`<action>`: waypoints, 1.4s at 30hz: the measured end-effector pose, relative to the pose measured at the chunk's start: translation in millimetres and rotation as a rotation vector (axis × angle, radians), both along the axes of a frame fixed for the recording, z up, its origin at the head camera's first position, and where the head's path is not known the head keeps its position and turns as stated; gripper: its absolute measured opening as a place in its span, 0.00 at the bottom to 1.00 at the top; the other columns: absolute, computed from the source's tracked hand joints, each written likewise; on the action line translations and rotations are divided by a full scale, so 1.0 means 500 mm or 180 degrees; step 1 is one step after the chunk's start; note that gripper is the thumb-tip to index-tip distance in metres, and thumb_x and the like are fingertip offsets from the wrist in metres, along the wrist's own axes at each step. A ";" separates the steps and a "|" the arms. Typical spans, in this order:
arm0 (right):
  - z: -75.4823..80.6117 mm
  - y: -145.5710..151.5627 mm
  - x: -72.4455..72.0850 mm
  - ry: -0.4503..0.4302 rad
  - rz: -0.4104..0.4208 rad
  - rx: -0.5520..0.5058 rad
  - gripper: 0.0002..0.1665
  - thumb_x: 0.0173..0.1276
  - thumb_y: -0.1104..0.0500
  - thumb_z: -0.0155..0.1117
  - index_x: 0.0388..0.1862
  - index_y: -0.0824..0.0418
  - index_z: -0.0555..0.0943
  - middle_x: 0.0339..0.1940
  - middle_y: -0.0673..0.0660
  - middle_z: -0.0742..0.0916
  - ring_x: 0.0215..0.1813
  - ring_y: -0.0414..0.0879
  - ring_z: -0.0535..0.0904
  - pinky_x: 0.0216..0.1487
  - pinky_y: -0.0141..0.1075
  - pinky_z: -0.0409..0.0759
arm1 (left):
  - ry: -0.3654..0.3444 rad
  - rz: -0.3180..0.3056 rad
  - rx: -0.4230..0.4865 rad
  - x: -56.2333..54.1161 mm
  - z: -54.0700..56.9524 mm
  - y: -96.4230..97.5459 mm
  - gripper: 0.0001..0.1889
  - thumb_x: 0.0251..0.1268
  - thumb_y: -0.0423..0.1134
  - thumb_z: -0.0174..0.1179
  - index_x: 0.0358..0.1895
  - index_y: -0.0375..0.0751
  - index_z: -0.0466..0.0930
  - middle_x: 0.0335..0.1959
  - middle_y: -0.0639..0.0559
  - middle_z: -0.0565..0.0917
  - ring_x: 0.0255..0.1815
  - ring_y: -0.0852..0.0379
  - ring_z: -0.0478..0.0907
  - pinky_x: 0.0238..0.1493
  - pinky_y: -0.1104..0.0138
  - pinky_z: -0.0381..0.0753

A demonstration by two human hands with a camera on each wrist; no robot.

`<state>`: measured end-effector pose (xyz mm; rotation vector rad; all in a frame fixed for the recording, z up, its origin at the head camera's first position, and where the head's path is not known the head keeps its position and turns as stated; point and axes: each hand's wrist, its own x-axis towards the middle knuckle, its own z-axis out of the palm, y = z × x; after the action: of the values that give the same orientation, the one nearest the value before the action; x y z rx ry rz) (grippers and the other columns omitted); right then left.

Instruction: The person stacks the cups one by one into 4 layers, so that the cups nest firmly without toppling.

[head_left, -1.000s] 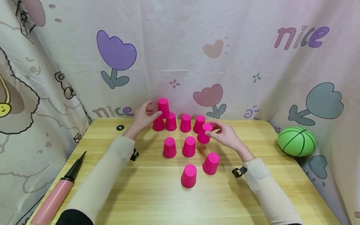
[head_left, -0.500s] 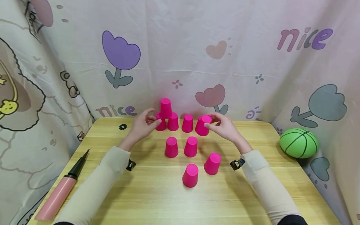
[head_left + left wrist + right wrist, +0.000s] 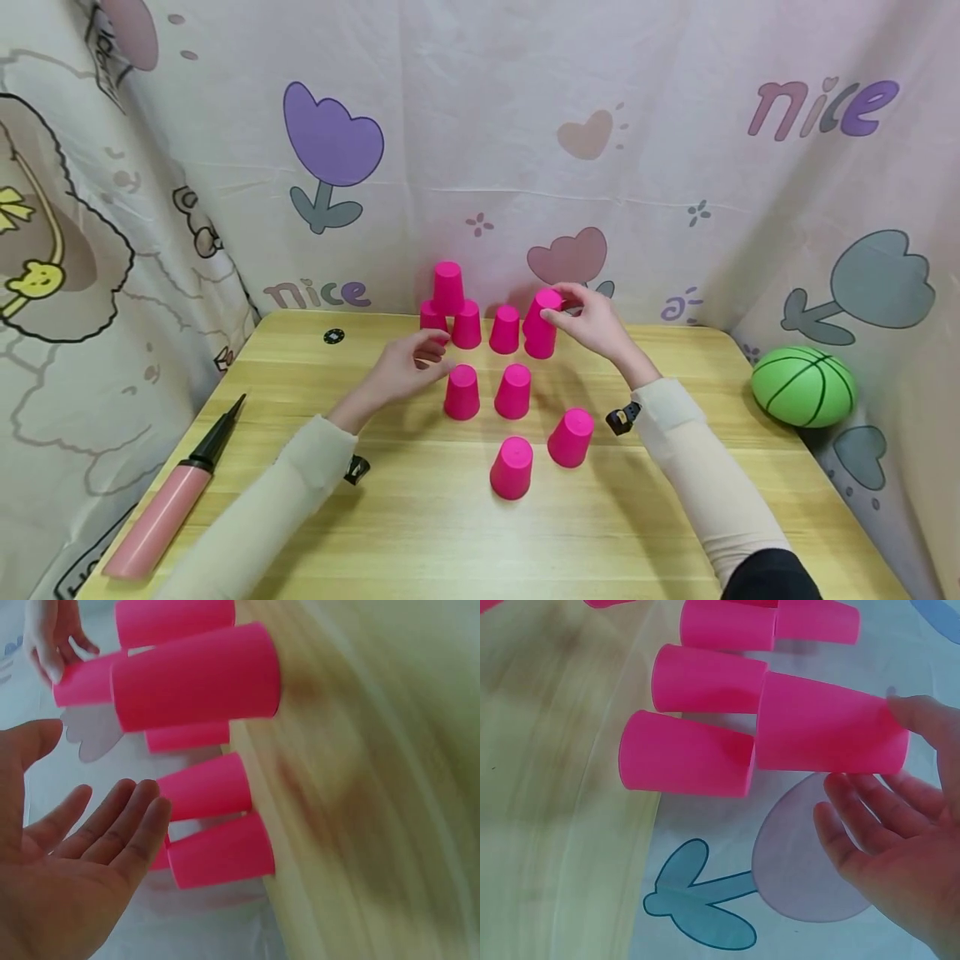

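My right hand [image 3: 592, 323] holds an upside-down pink cup [image 3: 829, 724] near its narrow end, thumb on one side and fingers on the other. The held cup's rim is right at the bases of two back-row pink cups, a left one [image 3: 712, 679] and a right one [image 3: 686, 754]. My left hand [image 3: 405, 367] holds nothing, its fingers loosely bent, close to a pink cup [image 3: 462, 393] in the middle row. At the back left, one pink cup [image 3: 448, 287] stands across two others, a left one partly hidden [image 3: 432, 314] and a right one [image 3: 467, 327].
Another middle-row pink cup [image 3: 513, 392] and two nearer ones, left [image 3: 512, 468] and right [image 3: 571, 437], stand upside down. A pink pump [image 3: 161, 521] with a black nozzle lies left, a black disc [image 3: 333, 336] behind it. A green ball [image 3: 804, 386] is at the right edge.
My right hand has carried its cup back and up to the top of the back row. My left hand has let go of the back-left top cup and moved nearer.
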<state>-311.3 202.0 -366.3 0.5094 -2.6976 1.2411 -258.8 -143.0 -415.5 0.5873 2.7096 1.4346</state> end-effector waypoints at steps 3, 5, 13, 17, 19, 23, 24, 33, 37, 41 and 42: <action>0.001 -0.006 -0.009 -0.0015 -0.0044 0.0012 0.33 0.72 0.48 0.73 0.71 0.58 0.77 0.58 0.59 0.87 0.56 0.56 0.85 0.50 0.45 0.88 | -0.0081 -0.0093 -0.0085 0.005 -0.012 0.008 0.30 0.70 0.47 0.69 0.71 0.39 0.74 0.59 0.38 0.85 0.59 0.41 0.85 0.63 0.49 0.86; 0.002 -0.010 -0.015 -0.0011 -0.0093 0.0015 0.33 0.71 0.48 0.73 0.71 0.57 0.77 0.58 0.59 0.87 0.56 0.56 0.85 0.49 0.44 0.87 | -0.0153 -0.0129 -0.0150 0.008 -0.017 0.015 0.31 0.71 0.48 0.69 0.72 0.42 0.73 0.61 0.38 0.85 0.61 0.41 0.85 0.64 0.49 0.85; -0.002 -0.025 -0.042 0.0070 -0.0103 -0.0037 0.31 0.72 0.49 0.73 0.69 0.58 0.78 0.58 0.59 0.87 0.57 0.56 0.84 0.52 0.47 0.87 | -0.0192 -0.0206 -0.0293 0.017 -0.028 0.033 0.33 0.68 0.48 0.72 0.74 0.44 0.73 0.61 0.43 0.85 0.61 0.42 0.84 0.65 0.48 0.85; -0.004 -0.030 -0.049 0.0050 -0.0116 -0.0074 0.32 0.72 0.50 0.73 0.70 0.59 0.78 0.59 0.60 0.87 0.57 0.57 0.84 0.54 0.50 0.88 | -0.0132 -0.0268 -0.0319 0.018 -0.032 0.035 0.33 0.68 0.46 0.72 0.73 0.42 0.73 0.60 0.43 0.86 0.60 0.44 0.84 0.64 0.48 0.85; -0.004 -0.032 -0.053 0.0033 -0.0120 -0.0099 0.32 0.72 0.50 0.73 0.70 0.59 0.78 0.59 0.60 0.87 0.57 0.57 0.84 0.55 0.50 0.88 | -0.0108 -0.0270 -0.0341 0.018 -0.034 0.035 0.33 0.68 0.45 0.72 0.73 0.42 0.74 0.59 0.44 0.86 0.59 0.45 0.84 0.64 0.48 0.85; -0.003 -0.037 -0.059 0.0023 -0.0112 -0.0125 0.31 0.72 0.51 0.73 0.70 0.60 0.78 0.58 0.61 0.87 0.57 0.58 0.84 0.56 0.50 0.88 | -0.0112 -0.0284 -0.0345 0.020 -0.035 0.033 0.32 0.68 0.45 0.72 0.72 0.41 0.74 0.59 0.44 0.86 0.59 0.45 0.85 0.64 0.49 0.86; -0.003 -0.039 -0.061 0.0023 -0.0116 -0.0119 0.31 0.72 0.51 0.73 0.69 0.60 0.78 0.57 0.61 0.87 0.57 0.58 0.84 0.56 0.50 0.87 | -0.0119 -0.0289 -0.0347 0.020 -0.036 0.033 0.32 0.68 0.45 0.72 0.72 0.41 0.74 0.59 0.44 0.86 0.59 0.46 0.85 0.64 0.48 0.85; -0.003 -0.046 -0.074 0.0006 -0.0178 0.0013 0.31 0.72 0.50 0.72 0.69 0.59 0.78 0.57 0.61 0.87 0.58 0.57 0.84 0.56 0.49 0.87 | -0.0101 -0.0307 -0.0405 0.023 -0.036 0.036 0.32 0.68 0.45 0.72 0.72 0.40 0.74 0.59 0.45 0.86 0.58 0.46 0.84 0.62 0.51 0.87; -0.004 -0.048 -0.078 0.0032 -0.0177 0.0035 0.30 0.72 0.50 0.72 0.69 0.59 0.79 0.57 0.61 0.87 0.58 0.57 0.84 0.56 0.49 0.87 | -0.0112 -0.0268 -0.0444 0.024 -0.037 0.037 0.31 0.68 0.44 0.73 0.71 0.41 0.75 0.58 0.46 0.87 0.58 0.47 0.84 0.61 0.53 0.87; -0.003 -0.049 -0.080 0.0046 -0.0175 0.0036 0.30 0.72 0.50 0.72 0.69 0.60 0.79 0.56 0.61 0.87 0.58 0.57 0.84 0.57 0.50 0.87 | -0.0151 -0.0234 -0.0449 0.025 -0.037 0.038 0.31 0.67 0.43 0.73 0.71 0.41 0.75 0.58 0.47 0.86 0.58 0.47 0.84 0.61 0.53 0.87; -0.003 -0.049 -0.080 0.0046 -0.0178 0.0043 0.30 0.72 0.50 0.72 0.69 0.60 0.79 0.57 0.61 0.87 0.58 0.57 0.84 0.57 0.50 0.87 | -0.0162 -0.0229 -0.0445 0.026 -0.036 0.039 0.31 0.67 0.43 0.73 0.71 0.41 0.75 0.58 0.46 0.86 0.59 0.46 0.84 0.62 0.53 0.87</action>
<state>-351.1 177.3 -367.7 0.4394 -2.6906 1.2012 -246.0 -123.7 -433.7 0.6237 2.6917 1.2149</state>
